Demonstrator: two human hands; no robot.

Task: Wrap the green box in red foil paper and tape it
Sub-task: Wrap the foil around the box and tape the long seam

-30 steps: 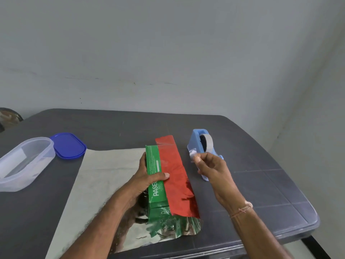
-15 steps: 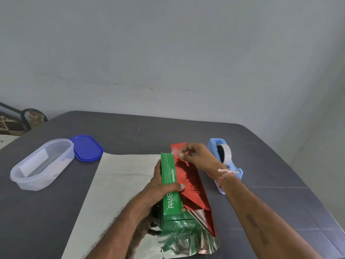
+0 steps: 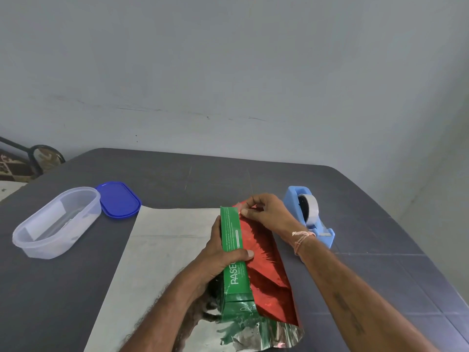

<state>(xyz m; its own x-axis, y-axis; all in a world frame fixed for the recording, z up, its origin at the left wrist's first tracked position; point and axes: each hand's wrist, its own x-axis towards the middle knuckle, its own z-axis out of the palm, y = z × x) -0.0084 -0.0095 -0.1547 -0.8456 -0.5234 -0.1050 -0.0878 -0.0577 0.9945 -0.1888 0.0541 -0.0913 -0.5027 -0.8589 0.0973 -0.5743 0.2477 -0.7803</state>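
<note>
A long green box (image 3: 234, 252) stands on its narrow side in the middle of the table. Red foil paper (image 3: 266, 262) is folded up against its right face, and the sheet's silver underside (image 3: 162, 252) lies flat to the left. My left hand (image 3: 223, 257) grips the box from the left, thumb over its top edge onto the red foil. My right hand (image 3: 264, 212) pinches a small piece of clear tape at the box's far top corner, where foil meets box.
A blue tape dispenser (image 3: 308, 217) with a roll stands right of the box. A clear plastic tub (image 3: 54, 222) and its blue lid (image 3: 119, 199) sit at the far left. The dark table's edge (image 3: 396, 217) runs along the right.
My right hand came away from the tape dispenser with a piece of tape and moved left to the box's far top corner. My left hand kept its grip on the box.
</note>
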